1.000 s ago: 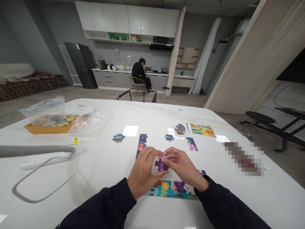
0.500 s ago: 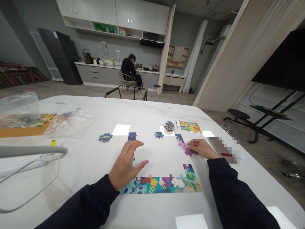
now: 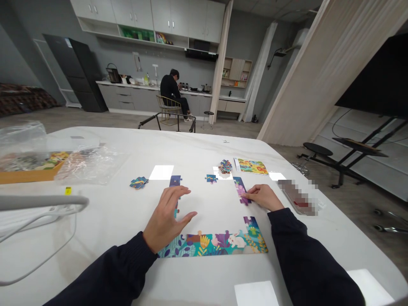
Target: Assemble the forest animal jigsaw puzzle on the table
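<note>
Centrally, jigsaw pieces form a partial frame on the white table point(image 3: 204, 278): a near border strip point(image 3: 219, 244) with a white rabbit, a left strip point(image 3: 175, 181) and a short right strip point(image 3: 238, 186). Right hand point(image 3: 264, 196): thumb and fingertips close together, touching the purple piece point(image 3: 245, 200) at the near end of the right strip; whether they pinch or merely press it cannot be told. Left hand point(image 3: 164, 221): thumb and fingers spread apart, partly hiding the left strip. A single blue piece point(image 3: 211, 178) lies between the side strips, toward the far side. A piece pile point(image 3: 225, 166) stands beyond it, just left of the picture card point(image 3: 253, 166). A smaller blue heap point(image 3: 139, 182) lies farther left. Labelling: the yellow tag point(image 3: 68, 191) at left and the pale label point(image 3: 68, 42) on the dark refrigerator point(image 3: 75, 76) are too small to read; the object at right is pixelated.
</note>
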Demonstrator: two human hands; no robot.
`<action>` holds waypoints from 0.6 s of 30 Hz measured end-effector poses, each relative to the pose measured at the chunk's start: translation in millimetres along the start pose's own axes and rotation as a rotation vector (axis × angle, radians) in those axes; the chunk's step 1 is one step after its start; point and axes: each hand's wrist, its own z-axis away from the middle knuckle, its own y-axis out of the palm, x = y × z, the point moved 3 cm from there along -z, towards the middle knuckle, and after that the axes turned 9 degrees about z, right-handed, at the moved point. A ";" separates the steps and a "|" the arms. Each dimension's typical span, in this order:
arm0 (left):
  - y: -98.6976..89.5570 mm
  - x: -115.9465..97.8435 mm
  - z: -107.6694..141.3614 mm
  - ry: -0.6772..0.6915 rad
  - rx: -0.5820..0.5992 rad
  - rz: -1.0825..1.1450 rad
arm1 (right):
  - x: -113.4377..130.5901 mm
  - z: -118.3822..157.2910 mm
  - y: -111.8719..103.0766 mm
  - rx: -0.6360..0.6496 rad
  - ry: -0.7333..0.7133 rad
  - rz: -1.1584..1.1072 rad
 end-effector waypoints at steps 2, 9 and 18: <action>-0.2 0.1 -0.1 0.006 0.001 -0.004 | 0.9 0.9 -0.7 -0.019 0.003 0.038; -0.4 -1.7 -1.8 0.018 -0.001 -0.014 | 4.2 3.6 -1.9 -0.039 -0.006 0.102; -1.3 -3.7 -2.0 0.029 -0.003 -0.023 | 10.9 6.3 -1.0 -0.064 -0.034 0.169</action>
